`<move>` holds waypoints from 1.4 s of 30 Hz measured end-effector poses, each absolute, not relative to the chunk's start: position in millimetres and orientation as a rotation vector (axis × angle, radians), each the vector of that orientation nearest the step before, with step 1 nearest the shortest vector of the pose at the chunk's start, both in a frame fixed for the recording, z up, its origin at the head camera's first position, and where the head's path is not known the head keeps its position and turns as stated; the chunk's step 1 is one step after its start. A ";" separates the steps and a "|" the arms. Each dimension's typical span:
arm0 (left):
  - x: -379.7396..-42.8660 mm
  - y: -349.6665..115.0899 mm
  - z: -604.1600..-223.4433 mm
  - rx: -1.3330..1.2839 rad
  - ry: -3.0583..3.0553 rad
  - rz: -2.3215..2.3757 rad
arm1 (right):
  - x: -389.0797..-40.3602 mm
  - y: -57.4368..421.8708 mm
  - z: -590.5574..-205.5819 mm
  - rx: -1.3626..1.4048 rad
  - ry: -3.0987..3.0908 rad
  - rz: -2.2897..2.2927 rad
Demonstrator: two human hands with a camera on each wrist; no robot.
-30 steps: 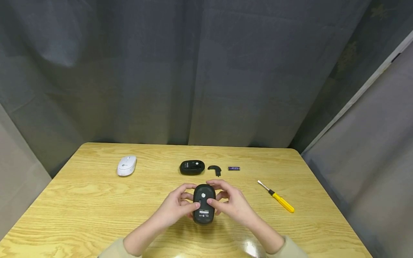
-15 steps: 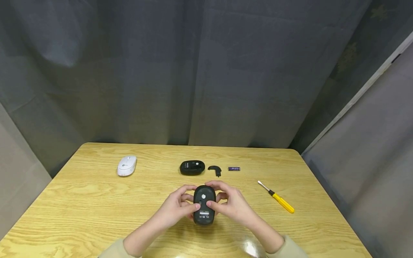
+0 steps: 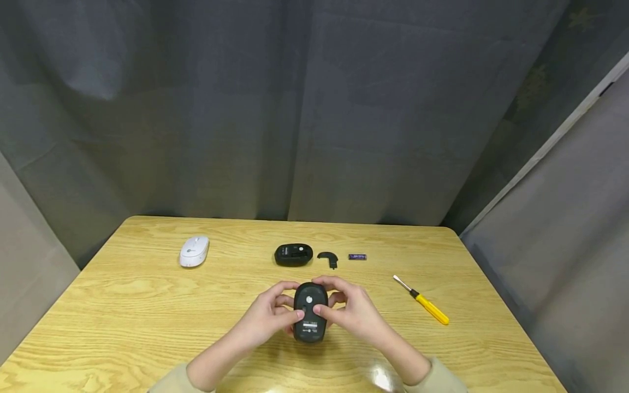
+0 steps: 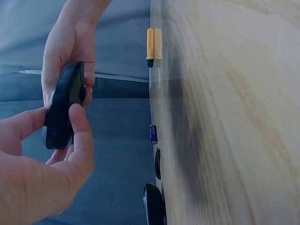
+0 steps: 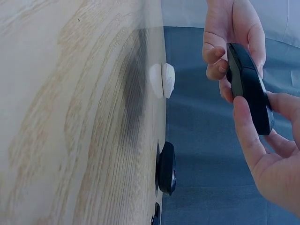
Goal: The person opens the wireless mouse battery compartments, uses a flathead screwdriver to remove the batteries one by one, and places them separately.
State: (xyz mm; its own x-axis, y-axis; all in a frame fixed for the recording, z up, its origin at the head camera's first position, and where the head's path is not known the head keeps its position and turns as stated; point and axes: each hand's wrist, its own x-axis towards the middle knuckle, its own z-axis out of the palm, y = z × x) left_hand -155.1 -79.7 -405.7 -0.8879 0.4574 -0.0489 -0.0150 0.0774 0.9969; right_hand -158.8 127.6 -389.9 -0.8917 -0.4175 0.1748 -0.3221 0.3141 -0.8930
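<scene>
- Head view: a black computer mouse [image 3: 310,321] is at the near middle of the scene, held in the air above the wooden table [image 3: 147,316], its underside facing the camera.
- White print, a pale strip label [image 3: 310,326] and a pale round spot [image 3: 309,299] mark that underside; the lettering is too small to read.
- The left hand [image 3: 267,314] grips the left side, fingers curled at the edge, thumb on the underside.
- The right hand [image 3: 351,311] clasps the right side likewise, forefinger at the far end, the two thumb tips close together.
- Just beyond the hands lies a second black mouse [image 3: 293,255], also underside up, its pale print illegible.
- To its right are a curved black cover [image 3: 328,259] and a purple-blue battery [image 3: 357,256] with blurred lettering.
- Farther right and nearer, a yellow-handled screwdriver [image 3: 429,308] lies slantwise.
- Far left sits a white mouse [image 3: 194,251] with an unreadable dark mark.
- Grey curtains [image 3: 221,109] hang behind the table.
</scene>
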 end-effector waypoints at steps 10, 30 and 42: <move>-155.3 -79.1 -406.8 0.440 2.002 1.870 | -159.7 128.1 -391.1 -0.618 2.453 -1.650; -153.7 -78.5 -403.8 0.433 2.019 1.859 | -162.2 122.4 -359.0 -0.593 2.622 -1.688; -152.8 -77.8 -406.0 0.431 2.004 1.872 | -178.1 127.4 -351.6 -0.519 2.521 -1.842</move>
State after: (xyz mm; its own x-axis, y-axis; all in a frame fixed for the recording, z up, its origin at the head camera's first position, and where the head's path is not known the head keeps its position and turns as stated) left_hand -152.8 -77.8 -406.0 -0.8873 0.4578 -0.0559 -0.0248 0.0737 0.9970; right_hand -178.1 127.4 -351.6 -0.9459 -0.2478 0.2096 -0.2750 0.2686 -0.9232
